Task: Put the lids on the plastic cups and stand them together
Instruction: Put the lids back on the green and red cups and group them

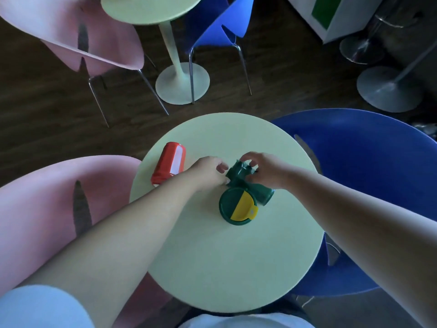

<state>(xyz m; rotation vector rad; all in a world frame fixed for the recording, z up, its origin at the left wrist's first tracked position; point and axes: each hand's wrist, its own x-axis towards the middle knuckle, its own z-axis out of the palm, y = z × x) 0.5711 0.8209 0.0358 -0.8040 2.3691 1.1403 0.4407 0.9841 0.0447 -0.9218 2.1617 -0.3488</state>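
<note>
Green cup (264,195) on its side just right of the middle of the round pale-green surface (212,256), one end towards the near right, the far end up between both hands. Right hand (264,171) arched over that far end, fingers and thumb curled and pinching it from above. Left hand (208,172) at the same end from the left, thumb and fingertips closed on the green plastic. Unclear whether the part under the fingers is the cup's own end or a lid.

Touching the cup on the near side, a round green lid (228,204) with a yellow flap, face up; whether a cup stands under it cannot be told.

Well apart to the left, near the surface's edge, a red cup (169,166) on its side.

Pink chair (47,197) left, blue chair (366,162) right; a second round table (151,10) far off.
</note>
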